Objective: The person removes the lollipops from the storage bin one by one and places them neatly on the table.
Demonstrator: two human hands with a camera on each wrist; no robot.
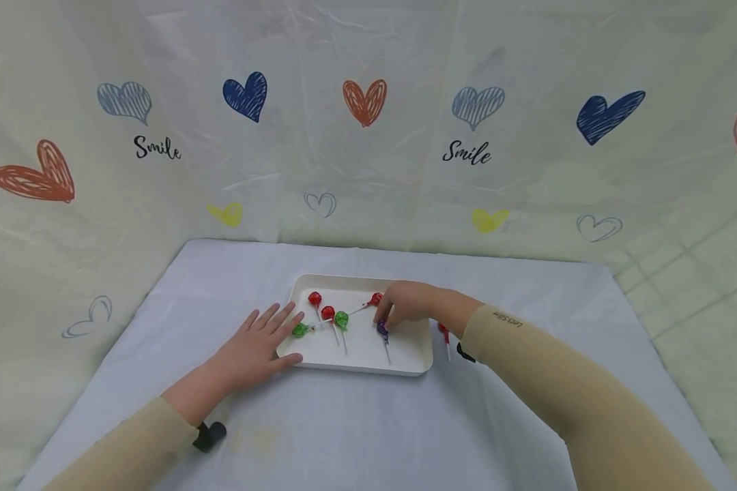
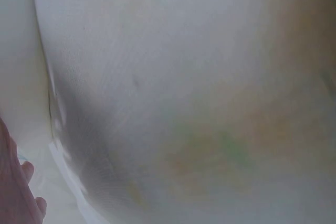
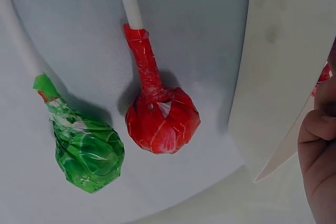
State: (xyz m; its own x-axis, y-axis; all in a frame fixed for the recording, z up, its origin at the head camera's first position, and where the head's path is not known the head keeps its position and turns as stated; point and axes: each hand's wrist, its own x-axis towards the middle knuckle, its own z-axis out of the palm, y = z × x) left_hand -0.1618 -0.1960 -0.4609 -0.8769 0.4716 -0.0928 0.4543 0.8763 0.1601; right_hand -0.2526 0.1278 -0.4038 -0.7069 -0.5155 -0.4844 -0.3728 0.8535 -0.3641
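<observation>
A shallow white tray (image 1: 359,356) lies on the white-covered table with several wrapped lollipops in it. My left hand (image 1: 254,349) is spread flat over the tray's left edge, its fingers straight beside a green lollipop (image 1: 299,330). With curled fingers and thumb, my right hand (image 1: 410,300) pinches the head of a purple lollipop (image 1: 382,329) in the right part of the tray; its white stick points toward me. Just behind those fingers is a red lollipop (image 1: 376,299). Two more red lollipops and another green lollipop (image 1: 341,319) lie left of centre.
Outside the tray's right wall (image 3: 273,66), a red lollipop (image 3: 163,121) and a green lollipop (image 3: 89,153) lie on the tablecloth, partly under my right forearm in the head view. A white backdrop (image 1: 399,184) printed with hearts hangs behind the table.
</observation>
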